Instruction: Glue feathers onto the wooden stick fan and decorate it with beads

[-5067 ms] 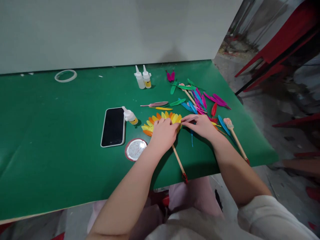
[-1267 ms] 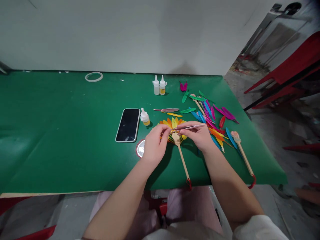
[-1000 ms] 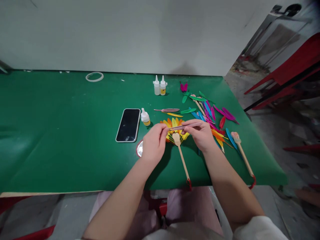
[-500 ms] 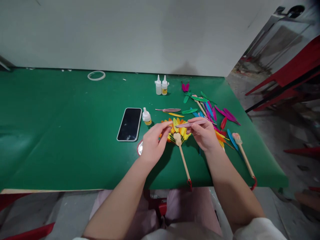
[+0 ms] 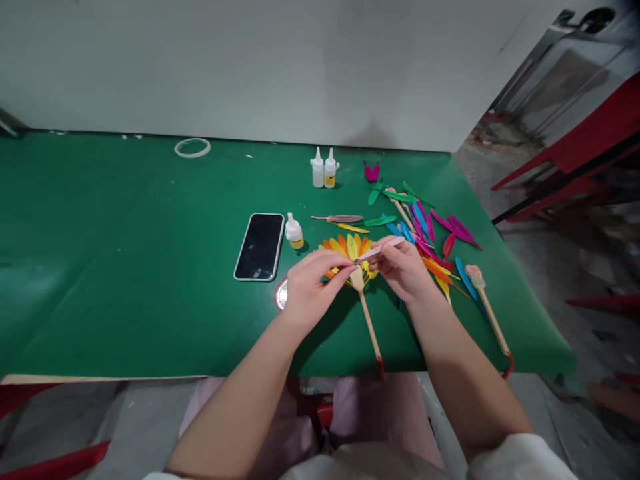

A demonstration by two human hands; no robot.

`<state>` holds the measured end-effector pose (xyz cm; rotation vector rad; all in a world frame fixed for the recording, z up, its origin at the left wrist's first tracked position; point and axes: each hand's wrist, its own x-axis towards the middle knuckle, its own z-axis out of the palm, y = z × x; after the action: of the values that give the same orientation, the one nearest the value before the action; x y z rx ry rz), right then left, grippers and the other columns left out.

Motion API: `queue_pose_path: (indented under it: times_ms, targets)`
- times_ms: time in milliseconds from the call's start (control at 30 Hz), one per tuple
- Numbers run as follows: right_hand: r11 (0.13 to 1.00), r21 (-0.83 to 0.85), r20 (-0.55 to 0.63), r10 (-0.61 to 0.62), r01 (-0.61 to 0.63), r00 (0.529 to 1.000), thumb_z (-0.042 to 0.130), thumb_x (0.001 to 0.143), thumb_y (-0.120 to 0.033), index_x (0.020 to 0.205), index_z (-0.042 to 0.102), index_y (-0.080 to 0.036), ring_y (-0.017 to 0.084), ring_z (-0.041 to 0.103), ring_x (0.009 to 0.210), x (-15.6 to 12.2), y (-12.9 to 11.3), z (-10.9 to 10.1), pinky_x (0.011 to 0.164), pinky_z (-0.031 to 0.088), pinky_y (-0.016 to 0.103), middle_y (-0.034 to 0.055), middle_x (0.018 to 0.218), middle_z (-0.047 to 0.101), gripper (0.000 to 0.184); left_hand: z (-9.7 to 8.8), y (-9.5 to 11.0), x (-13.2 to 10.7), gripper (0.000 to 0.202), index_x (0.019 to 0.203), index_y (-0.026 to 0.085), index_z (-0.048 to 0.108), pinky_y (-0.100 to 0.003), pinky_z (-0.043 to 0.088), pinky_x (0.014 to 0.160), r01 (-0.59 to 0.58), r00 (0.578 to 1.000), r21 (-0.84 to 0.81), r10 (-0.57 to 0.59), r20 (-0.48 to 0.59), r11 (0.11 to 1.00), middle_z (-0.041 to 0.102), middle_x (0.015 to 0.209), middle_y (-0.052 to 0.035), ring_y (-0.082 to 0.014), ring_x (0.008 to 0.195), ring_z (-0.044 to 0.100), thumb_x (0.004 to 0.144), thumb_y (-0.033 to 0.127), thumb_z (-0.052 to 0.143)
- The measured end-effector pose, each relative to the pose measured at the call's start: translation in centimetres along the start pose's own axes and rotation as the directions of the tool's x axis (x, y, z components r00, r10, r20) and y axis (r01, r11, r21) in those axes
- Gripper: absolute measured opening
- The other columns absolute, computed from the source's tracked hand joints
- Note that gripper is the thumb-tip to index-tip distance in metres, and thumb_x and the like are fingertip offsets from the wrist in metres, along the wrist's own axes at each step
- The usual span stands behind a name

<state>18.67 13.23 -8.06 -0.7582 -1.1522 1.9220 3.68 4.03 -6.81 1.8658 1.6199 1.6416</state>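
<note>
My right hand is closed on a slim, pale pink tool with a dark tip; its exact kind is unclear. My left hand pinches right at that tip, and whatever its fingers hold is too small to make out. Beneath both hands lies a fan of yellow and orange feathers. Its pale wooden handle points toward me and ends in a red cord loop. Part of the fan is hidden behind my hands. A round red-rimmed object shows partly beside my left hand.
A phone and a small glue-like bottle lie left of the fan. Two similar bottles stand farther back. Loose colored feathers and another wooden handle are at right. A clear ring lies near the wall.
My left hand has moved right and its fingers have closed together at the tool's tip. The right hand has shifted slightly left, tilting the pink tool more steeply.
</note>
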Motion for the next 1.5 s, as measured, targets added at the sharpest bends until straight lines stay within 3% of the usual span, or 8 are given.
queue_pose_path:
  times_ms: [400, 533, 600, 767, 1033, 1233, 1333, 1500]
  targets:
    - [0.996, 0.083, -0.025, 0.04, -0.037, 0.999, 0.077, 0.056, -0.04, 0.065, 0.061, -0.02, 0.007, 0.056, 0.045, -0.1, 0.0, 0.4, 0.046, 0.048, 0.017, -0.0042, 0.052, 0.062, 0.027, -0.3, -0.2, -0.5, 0.011, 0.08, 0.019, 0.065, -0.025, 0.051, 0.071, -0.154, 0.984, 0.035, 0.156, -0.084, 0.988, 0.069, 0.078, -0.0017, -0.012, 0.074, 0.062, 0.073, 0.011, 0.065]
    - [0.98, 0.188, -0.166, -0.034, 0.066, 0.986, 0.076, 0.057, -0.041, 0.062, 0.056, -0.02, 0.005, 0.051, 0.043, 0.3, -0.5, -0.5, 0.044, 0.045, 0.015, -0.0073, 0.048, 0.056, 0.029, -0.8, -0.2, -0.5, 0.014, 0.081, 0.019, 0.064, -0.024, 0.05, 0.07, -0.164, 0.962, 0.065, 0.174, -0.21, 0.984, 0.068, 0.076, -0.0006, -0.0115, 0.074, 0.062, 0.072, 0.007, 0.065]
    - [0.976, 0.188, -0.175, -0.075, 0.108, 0.982, 0.075, 0.059, -0.043, 0.062, 0.055, -0.021, 0.005, 0.051, 0.043, 0.4, -0.7, -0.8, 0.044, 0.044, 0.016, -0.0076, 0.048, 0.054, 0.029, -0.9, -0.1, -0.5, 0.011, 0.083, 0.018, 0.064, -0.024, 0.049, 0.07, -0.143, 0.971, 0.071, 0.154, -0.185, 0.987, 0.068, 0.076, -0.001, -0.0114, 0.074, 0.062, 0.076, 0.01, 0.061]
    - [0.995, 0.093, -0.076, -0.039, 0.046, 0.996, 0.074, 0.061, -0.043, 0.068, 0.059, -0.021, 0.004, 0.053, 0.045, 0.1, -0.3, -0.3, 0.045, 0.045, 0.014, -0.0068, 0.05, 0.057, 0.027, -0.3, 0.0, -0.4, 0.017, 0.081, 0.018, 0.066, -0.024, 0.05, 0.071, 0.022, 0.999, 0.03, -0.023, 0.035, 0.999, 0.07, 0.077, -0.0023, -0.0119, 0.074, 0.064, 0.086, 0.022, 0.05]
    - [0.998, 0.054, 0.003, -0.01, 0.01, 1.0, 0.076, 0.061, -0.036, 0.071, 0.064, -0.018, 0.005, 0.058, 0.045, 0.0, 0.1, 0.4, 0.047, 0.047, 0.013, -0.0029, 0.053, 0.065, 0.023, 0.5, 0.2, -0.4, 0.026, 0.098, 0.023, 0.069, -0.025, 0.054, 0.074, 0.341, 0.94, -0.141, -0.338, 0.043, 0.929, 0.072, 0.091, -0.0019, -0.0138, 0.077, 0.067, 0.074, 0.032, 0.065]
    - [0.998, -0.002, 0.002, -0.059, 0.059, 0.998, 0.076, 0.062, -0.03, 0.072, 0.067, -0.017, 0.006, 0.061, 0.049, 0.0, 0.2, 0.6, 0.05, 0.05, 0.014, -0.0012, 0.055, 0.067, 0.019, 0.6, -0.3, -0.1, 0.014, 0.075, 0.018, 0.069, -0.024, 0.055, 0.062, 0.614, 0.78, -0.345, -0.612, 0.129, 0.71, 0.07, 0.07, -0.0004, -0.0137, 0.065, 0.066, 0.067, 0.029, 0.07]
    - [0.998, -0.004, 0.011, -0.06, 0.06, 0.998, 0.076, 0.062, -0.03, 0.072, 0.067, -0.017, 0.007, 0.061, 0.05, 0.0, 0.3, 0.4, 0.05, 0.05, 0.014, -0.0012, 0.056, 0.067, 0.019, 0.6, -0.5, 0.1, 0.016, 0.068, 0.015, 0.064, -0.021, 0.053, 0.057, 0.648, 0.743, -0.427, -0.647, 0.172, 0.631, 0.068, 0.062, 0.001, -0.0117, 0.059, 0.064, 0.063, 0.027, 0.074]
    - [0.998, 0.062, 0.027, 0.027, -0.028, 0.999, 0.077, 0.059, -0.033, 0.07, 0.066, -0.017, 0.006, 0.06, 0.046, 0.1, 0.3, 0.3, 0.048, 0.049, 0.014, -0.0016, 0.054, 0.067, 0.023, 0.4, -0.5, 0.3, 0.018, 0.066, 0.014, 0.059, -0.02, 0.052, 0.057, 0.648, 0.754, -0.486, -0.585, 0.298, 0.587, 0.068, 0.063, -0.0001, -0.0105, 0.057, 0.064, 0.064, 0.026, 0.073]
